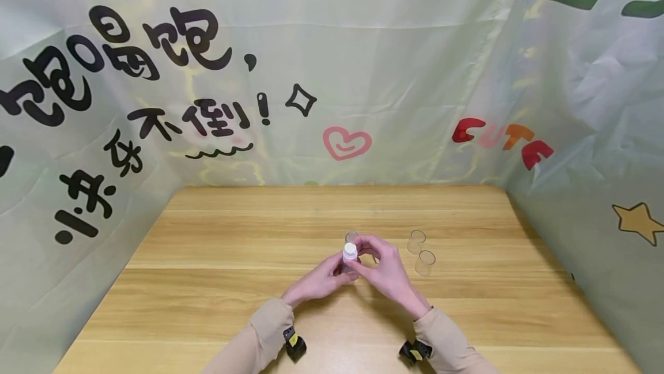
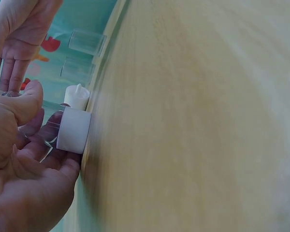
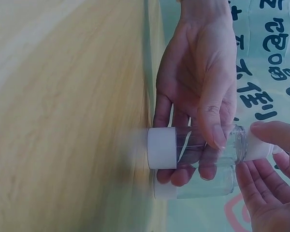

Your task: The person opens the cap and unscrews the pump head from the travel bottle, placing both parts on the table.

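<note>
My left hand [image 1: 323, 278] grips a clear cylinder [image 3: 227, 145] with a white base [image 3: 162, 148], thumb on one side and fingers around the other. The base is on or just above the tabletop; I cannot tell which. At the cylinder's upper end is a white round piece [image 1: 350, 251] with a narrower tip, seemingly an electric tealight. My right hand [image 1: 383, 263] pinches that piece between thumb and fingers. Behind the held cylinder stands another clear cylinder [image 3: 203, 183] with a white base. A white flame-tipped tealight [image 2: 77, 97] stands just beyond in the left wrist view.
Two clear cups [image 1: 425, 263] stand to the right of my right hand on the wooden table [image 1: 233, 235]. Fabric walls [image 1: 394, 86] printed with writing and a heart enclose the table's back and sides.
</note>
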Demonstrator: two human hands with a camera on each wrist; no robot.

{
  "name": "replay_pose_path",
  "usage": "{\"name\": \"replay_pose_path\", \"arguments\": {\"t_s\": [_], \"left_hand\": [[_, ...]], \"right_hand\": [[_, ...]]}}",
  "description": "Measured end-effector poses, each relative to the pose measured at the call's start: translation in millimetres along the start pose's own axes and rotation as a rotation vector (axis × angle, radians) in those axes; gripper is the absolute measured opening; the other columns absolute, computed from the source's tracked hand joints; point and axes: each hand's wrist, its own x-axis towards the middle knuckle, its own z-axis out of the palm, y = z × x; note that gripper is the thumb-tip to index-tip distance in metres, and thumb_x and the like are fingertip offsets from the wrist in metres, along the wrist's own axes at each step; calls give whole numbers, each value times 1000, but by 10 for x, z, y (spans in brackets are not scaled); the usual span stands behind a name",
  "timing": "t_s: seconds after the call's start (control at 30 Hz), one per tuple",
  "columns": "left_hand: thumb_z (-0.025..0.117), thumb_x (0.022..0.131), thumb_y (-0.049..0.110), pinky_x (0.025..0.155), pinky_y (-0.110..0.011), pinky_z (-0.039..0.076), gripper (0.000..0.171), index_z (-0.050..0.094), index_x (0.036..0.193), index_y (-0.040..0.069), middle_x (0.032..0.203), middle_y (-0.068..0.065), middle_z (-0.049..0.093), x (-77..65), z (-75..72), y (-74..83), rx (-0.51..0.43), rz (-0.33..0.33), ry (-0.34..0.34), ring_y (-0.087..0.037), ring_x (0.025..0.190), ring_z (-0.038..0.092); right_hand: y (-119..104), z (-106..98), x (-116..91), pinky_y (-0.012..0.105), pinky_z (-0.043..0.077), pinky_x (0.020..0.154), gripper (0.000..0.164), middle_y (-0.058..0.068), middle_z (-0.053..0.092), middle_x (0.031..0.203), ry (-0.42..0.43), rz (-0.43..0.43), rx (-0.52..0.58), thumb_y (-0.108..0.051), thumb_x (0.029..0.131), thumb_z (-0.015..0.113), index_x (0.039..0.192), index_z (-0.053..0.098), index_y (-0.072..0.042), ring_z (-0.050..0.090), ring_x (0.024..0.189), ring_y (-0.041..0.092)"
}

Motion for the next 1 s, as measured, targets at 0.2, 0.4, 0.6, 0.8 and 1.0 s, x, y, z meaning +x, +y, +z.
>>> {"name": "replay_pose_path", "arguments": {"t_s": [0.2, 0.4, 0.6, 0.8, 1.0], "left_hand": [[59, 102, 23, 118, -41, 40, 56, 39, 154, 14, 150, -8, 53, -6, -1, 6, 8, 0, 2, -23, 137, 51], [59, 102, 22, 119, -42, 39, 56, 39, 154, 14, 149, -9, 54, -9, -1, 9, 10, 1, 1, -22, 137, 51], [59, 102, 23, 119, -44, 39, 56, 40, 153, 13, 147, -9, 55, -19, 0, 12, 14, -4, 5, -24, 137, 51], [59, 102, 23, 112, -34, 45, 54, 42, 152, 11, 139, -8, 60, -22, -1, 17, 20, -7, 2, -22, 128, 56], [58, 102, 23, 114, -37, 44, 54, 41, 152, 10, 141, -8, 59, -22, -1, 21, 18, -12, 0, -23, 130, 55]], "right_hand": [[20, 4, 4, 30, 62, 85, 41, 13, 73, 102, 3, -5, -9, 5, 74, 83, 112, 67, 1, 71, 90, 21], [24, -2, 6, 34, 62, 86, 40, 15, 73, 103, -15, 15, 2, 5, 75, 83, 112, 67, 1, 71, 91, 27], [15, -12, 10, 39, 62, 87, 40, 15, 73, 104, -28, 32, 12, 4, 75, 83, 112, 67, 1, 72, 93, 26], [-7, -29, 13, 39, 61, 89, 39, 12, 73, 104, -47, 53, 19, 4, 75, 83, 111, 67, -1, 71, 94, 18], [-10, -48, 30, 38, 61, 91, 40, 13, 73, 106, -70, 63, 27, 5, 75, 82, 112, 67, 0, 72, 95, 18]]}}
